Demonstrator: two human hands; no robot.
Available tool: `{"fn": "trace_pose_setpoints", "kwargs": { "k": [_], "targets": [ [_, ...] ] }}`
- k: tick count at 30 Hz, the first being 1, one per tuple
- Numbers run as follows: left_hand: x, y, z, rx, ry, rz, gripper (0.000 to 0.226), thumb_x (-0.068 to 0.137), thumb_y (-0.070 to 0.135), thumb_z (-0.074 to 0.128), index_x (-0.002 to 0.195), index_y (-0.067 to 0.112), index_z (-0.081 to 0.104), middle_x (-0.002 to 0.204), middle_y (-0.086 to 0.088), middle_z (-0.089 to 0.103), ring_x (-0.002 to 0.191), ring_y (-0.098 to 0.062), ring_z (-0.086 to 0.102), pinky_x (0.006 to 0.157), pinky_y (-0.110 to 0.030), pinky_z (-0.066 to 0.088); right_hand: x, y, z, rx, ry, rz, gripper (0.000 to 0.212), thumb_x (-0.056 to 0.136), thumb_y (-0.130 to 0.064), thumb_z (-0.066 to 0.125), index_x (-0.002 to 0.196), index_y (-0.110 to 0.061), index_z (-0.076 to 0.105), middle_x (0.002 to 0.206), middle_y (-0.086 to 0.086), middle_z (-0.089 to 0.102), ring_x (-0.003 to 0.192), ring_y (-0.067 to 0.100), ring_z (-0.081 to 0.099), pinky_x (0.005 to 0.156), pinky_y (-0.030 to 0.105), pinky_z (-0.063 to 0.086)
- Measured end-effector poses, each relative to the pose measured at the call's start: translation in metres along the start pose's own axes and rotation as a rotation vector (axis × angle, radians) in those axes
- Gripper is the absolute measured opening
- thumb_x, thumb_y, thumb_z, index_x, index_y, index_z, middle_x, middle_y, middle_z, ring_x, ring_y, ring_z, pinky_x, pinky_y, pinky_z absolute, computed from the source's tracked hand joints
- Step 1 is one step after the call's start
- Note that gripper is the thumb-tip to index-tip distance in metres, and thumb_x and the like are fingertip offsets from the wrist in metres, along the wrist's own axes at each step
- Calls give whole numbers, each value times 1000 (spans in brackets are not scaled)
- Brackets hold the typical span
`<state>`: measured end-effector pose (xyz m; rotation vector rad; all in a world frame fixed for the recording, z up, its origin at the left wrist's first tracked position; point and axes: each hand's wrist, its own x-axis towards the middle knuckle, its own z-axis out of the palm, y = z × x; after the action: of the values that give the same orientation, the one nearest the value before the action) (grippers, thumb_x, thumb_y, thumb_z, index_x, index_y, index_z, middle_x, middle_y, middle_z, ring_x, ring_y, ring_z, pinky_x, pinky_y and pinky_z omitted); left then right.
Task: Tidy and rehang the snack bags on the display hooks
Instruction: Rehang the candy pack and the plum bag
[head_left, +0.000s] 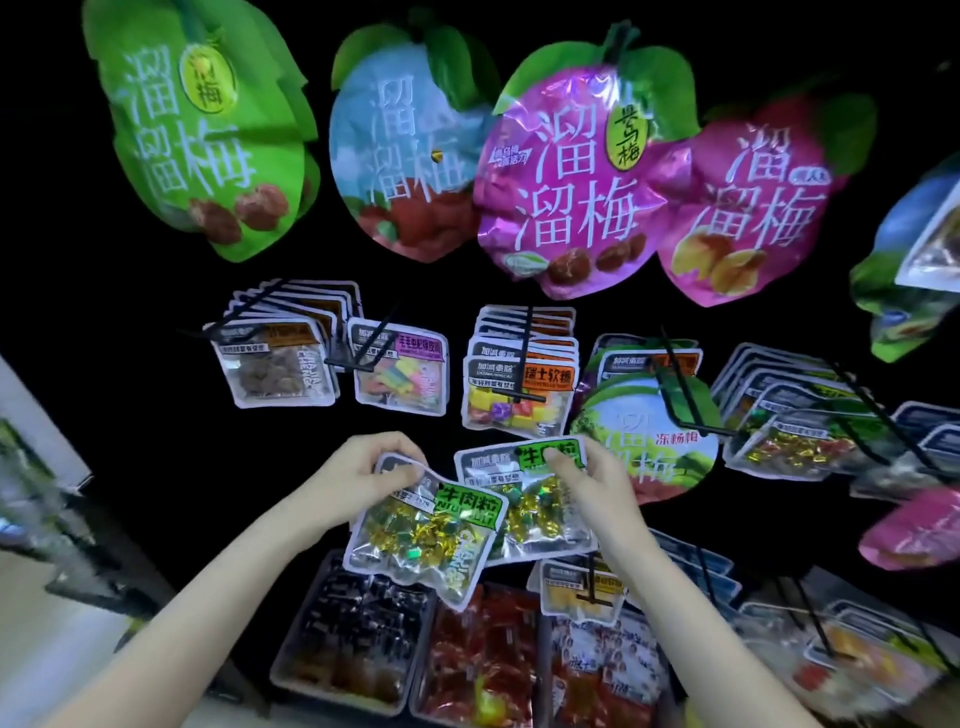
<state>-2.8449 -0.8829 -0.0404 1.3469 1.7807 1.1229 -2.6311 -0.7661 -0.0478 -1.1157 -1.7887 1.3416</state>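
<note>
Two clear snack bags with green labels are held in front of the dark display wall, below the hooks. The front bag (426, 535) is pinched at its top corner by the left hand (358, 478); the rear bag (530, 499), overlapped by the front one, is pinched at its label by the right hand (592, 483). Large plum bags (566, 182) are hung above; trays of sweets (358, 649) are seen below.

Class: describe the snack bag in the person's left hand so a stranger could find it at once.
Look below the big plum bags, in front of the hook rows. The left hand pinches a clear beef-granule bag by its top corner. It tilts, overlapping the right hand's matching bag.
</note>
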Motion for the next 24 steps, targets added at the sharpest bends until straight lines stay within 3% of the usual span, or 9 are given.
{"fn": "trace_pose_setpoints", "kwargs": {
  "k": [2,3,5,7,10,15,18,21,24],
  "targets": [
    [6,9,8,-15,60,42,11,89,12,61,79,16,64,77,5,63,73,-6,59,73,-20,44,2,-2,-7,47,19,-28,60,92,-30,55,143,-7,32,148,0,33,137,14,30,109,30,26],
    [10,14,11,-34,86,61,11,89,11,61,79,16,64,75,5,64,69,-3,58,70,-19,43,3,-5,-8,63,36,-34,58,92,-31,55,141,-9,37,139,2,47,127,14,44,103,28,34],
    [17,23,18,-70,125,88,10,87,13,63,78,17,65,73,10,64,66,3,57,69,-18,41,4,-14,-6,65,88,-82,39,91,-32,55,125,-13,54,81,9,63,66,17,57,67,18,44],
    [23,28,24,-85,159,109,11,84,16,67,75,21,64,71,14,66,73,2,59,77,-23,43,9,-21,0,54,146,-133,22,92,-30,55,110,-18,61,55,13,47,43,22,33,51,24,33],
    [31,33,31,-102,202,102,11,81,20,71,73,22,64,70,14,65,78,-3,59,83,-29,42,14,-26,10,26,174,-189,18,92,-31,56,102,-18,63,82,33,55,55,36,40,58,33,36],
    [37,40,30,-118,252,79,13,80,22,71,72,20,60,82,11,64,80,-1,55,76,-20,38,13,-30,14,70,174,-219,14,92,-29,56,84,-19,63,67,17,48,51,15,29,57,28,26],
    [39,46,27,-116,233,100,12,81,19,69,75,19,60,88,12,62,89,7,49,71,-2,29,15,-31,11,62,159,-232,18,92,-28,56,89,-11,63,90,33,56,67,41,48,67,33,37],
    [42,51,27,-177,245,108,12,82,14,69,75,17,60,88,10,61,88,3,51,70,-4,34,18,-32,6,105,177,-184,17,91,-28,57,97,-14,66,101,29,61,92,47,51,80,41,51],
    [48,55,31,-239,282,66,12,82,15,69,75,18,60,92,10,62,93,-7,53,78,-23,33,19,-34,1,160,176,-145,14,91,-25,58,100,-20,67,105,20,66,62,35,54,56,30,48]
  ]
}}
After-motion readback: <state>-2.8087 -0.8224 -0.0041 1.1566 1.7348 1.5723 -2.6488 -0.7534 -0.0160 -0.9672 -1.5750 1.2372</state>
